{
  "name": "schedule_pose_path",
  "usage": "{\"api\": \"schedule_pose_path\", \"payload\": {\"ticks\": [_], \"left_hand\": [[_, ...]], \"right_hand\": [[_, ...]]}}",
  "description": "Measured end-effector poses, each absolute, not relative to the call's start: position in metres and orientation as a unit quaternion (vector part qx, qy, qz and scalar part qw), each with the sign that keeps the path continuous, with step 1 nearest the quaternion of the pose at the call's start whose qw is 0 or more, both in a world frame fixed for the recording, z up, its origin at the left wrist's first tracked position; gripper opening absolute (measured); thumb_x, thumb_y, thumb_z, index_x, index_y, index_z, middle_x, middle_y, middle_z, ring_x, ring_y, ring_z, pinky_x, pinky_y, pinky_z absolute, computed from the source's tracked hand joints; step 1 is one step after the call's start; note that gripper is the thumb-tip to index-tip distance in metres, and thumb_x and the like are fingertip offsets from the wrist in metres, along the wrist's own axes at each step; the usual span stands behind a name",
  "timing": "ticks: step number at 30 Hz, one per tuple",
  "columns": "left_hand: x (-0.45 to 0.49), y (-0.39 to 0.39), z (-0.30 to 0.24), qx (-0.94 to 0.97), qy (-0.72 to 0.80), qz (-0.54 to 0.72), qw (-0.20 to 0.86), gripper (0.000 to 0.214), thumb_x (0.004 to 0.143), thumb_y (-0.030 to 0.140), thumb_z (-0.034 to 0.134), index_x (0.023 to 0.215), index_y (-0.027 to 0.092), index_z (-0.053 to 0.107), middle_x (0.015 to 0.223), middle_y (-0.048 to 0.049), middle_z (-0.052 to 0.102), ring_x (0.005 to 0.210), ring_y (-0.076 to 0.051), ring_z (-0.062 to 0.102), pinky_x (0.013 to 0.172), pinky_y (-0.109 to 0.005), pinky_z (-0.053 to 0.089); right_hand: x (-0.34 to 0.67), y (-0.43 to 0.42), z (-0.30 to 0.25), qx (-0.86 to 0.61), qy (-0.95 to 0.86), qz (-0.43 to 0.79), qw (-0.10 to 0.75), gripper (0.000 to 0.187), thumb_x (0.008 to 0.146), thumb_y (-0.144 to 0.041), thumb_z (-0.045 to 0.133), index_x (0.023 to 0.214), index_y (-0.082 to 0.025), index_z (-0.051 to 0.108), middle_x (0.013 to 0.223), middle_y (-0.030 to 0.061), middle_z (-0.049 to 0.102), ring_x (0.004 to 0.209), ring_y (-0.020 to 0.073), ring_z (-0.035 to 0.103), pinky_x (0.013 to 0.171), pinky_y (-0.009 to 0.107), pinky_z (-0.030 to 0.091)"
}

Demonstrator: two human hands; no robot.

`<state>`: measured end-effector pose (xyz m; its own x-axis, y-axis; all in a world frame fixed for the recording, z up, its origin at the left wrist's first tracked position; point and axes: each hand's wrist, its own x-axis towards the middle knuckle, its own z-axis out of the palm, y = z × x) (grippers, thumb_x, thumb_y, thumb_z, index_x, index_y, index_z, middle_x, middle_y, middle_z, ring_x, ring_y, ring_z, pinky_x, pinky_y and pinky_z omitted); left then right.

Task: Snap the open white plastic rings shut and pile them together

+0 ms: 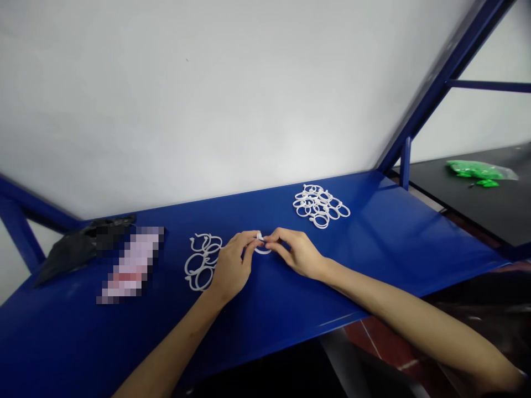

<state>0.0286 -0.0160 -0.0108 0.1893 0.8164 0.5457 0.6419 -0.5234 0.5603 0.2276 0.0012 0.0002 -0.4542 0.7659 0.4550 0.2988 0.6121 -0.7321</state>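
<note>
Above the blue table my left hand [234, 262] and my right hand [296, 251] meet over one white plastic ring [262, 250], which looks like a shower curtain ring. Fingertips of both hands pinch it at the knobbed part on top, while its lower curve hangs between them. Whether its ends are joined is hidden by the fingers. Just left of my left hand lies a small group of similar rings [202, 264], partly covered by that hand; at least one there has its ends apart. Beyond my right hand is a larger pile of white rings [319, 204].
A black plastic bag [83, 249] and a blurred pinkish packet [135, 257] lie on the left of the blue table [290, 309]. Blue metal frame bars [435, 83] rise at the right. Green items in a clear bag [477, 170] rest on a neighbouring black table [498, 215].
</note>
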Motion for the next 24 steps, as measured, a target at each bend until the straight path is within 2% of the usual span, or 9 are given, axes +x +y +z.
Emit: {"api": "schedule_pose_path", "payload": {"ticks": [6, 10, 13, 17, 20, 24], "left_hand": [[0.026, -0.020, -0.018, 0.809, 0.435, 0.396, 0.006, 0.015, 0.101, 0.022, 0.049, 0.102, 0.022, 0.064, 0.091, -0.0031, 0.074, 0.081, -0.019, 0.068, 0.076, -0.033, 0.052], [0.025, -0.019, -0.020, 0.829, 0.438, 0.346, 0.020, 0.019, 0.102, 0.021, 0.044, 0.098, 0.021, 0.062, 0.090, -0.0042, 0.072, 0.079, -0.020, 0.064, 0.077, -0.035, 0.051], [0.023, -0.013, -0.020, 0.830, 0.462, 0.310, 0.050, 0.018, 0.102, 0.027, 0.045, 0.105, 0.021, 0.062, 0.098, -0.0059, 0.071, 0.091, -0.023, 0.063, 0.083, -0.038, 0.051], [0.008, 0.000, -0.018, 0.824, 0.504, 0.257, 0.010, 0.029, 0.100, 0.033, 0.051, 0.125, 0.023, 0.060, 0.111, -0.0070, 0.071, 0.108, -0.027, 0.058, 0.095, -0.044, 0.045], [-0.010, 0.006, -0.016, 0.801, 0.557, 0.216, -0.049, 0.029, 0.099, 0.031, 0.048, 0.119, 0.021, 0.065, 0.114, -0.0092, 0.069, 0.110, -0.029, 0.055, 0.096, -0.046, 0.043], [-0.029, 0.010, -0.009, 0.770, 0.607, 0.172, -0.090, 0.031, 0.093, 0.027, 0.047, 0.114, 0.019, 0.068, 0.108, -0.0102, 0.068, 0.105, -0.031, 0.054, 0.089, -0.045, 0.044]], "right_hand": [[0.232, -0.007, -0.003, -0.290, -0.854, 0.225, 0.369, 0.016, 0.103, -0.026, 0.046, 0.097, -0.020, 0.060, 0.091, 0.0058, 0.069, 0.081, 0.0163, 0.067, 0.076, 0.028, 0.053], [0.233, -0.003, -0.011, -0.288, -0.882, 0.177, 0.328, 0.019, 0.105, -0.026, 0.042, 0.098, -0.020, 0.059, 0.091, 0.0068, 0.067, 0.081, 0.0172, 0.065, 0.074, 0.029, 0.053], [0.233, 0.005, -0.008, -0.306, -0.886, 0.131, 0.322, 0.017, 0.104, -0.026, 0.043, 0.101, -0.020, 0.059, 0.091, 0.0065, 0.067, 0.081, 0.0177, 0.064, 0.072, 0.029, 0.052], [0.249, 0.022, 0.011, -0.396, -0.842, 0.036, 0.365, 0.018, 0.100, -0.024, 0.046, 0.095, -0.022, 0.064, 0.092, 0.0080, 0.066, 0.078, 0.0194, 0.063, 0.068, 0.031, 0.051], [0.282, 0.040, 0.024, -0.508, -0.762, -0.047, 0.399, 0.018, 0.096, -0.025, 0.050, 0.089, -0.022, 0.066, 0.091, 0.0102, 0.066, 0.077, 0.0226, 0.061, 0.068, 0.035, 0.050], [0.336, 0.067, 0.020, -0.639, -0.675, -0.101, 0.355, 0.014, 0.090, -0.025, 0.056, 0.091, -0.019, 0.069, 0.089, 0.0123, 0.069, 0.086, 0.0286, 0.059, 0.072, 0.039, 0.048]]}}
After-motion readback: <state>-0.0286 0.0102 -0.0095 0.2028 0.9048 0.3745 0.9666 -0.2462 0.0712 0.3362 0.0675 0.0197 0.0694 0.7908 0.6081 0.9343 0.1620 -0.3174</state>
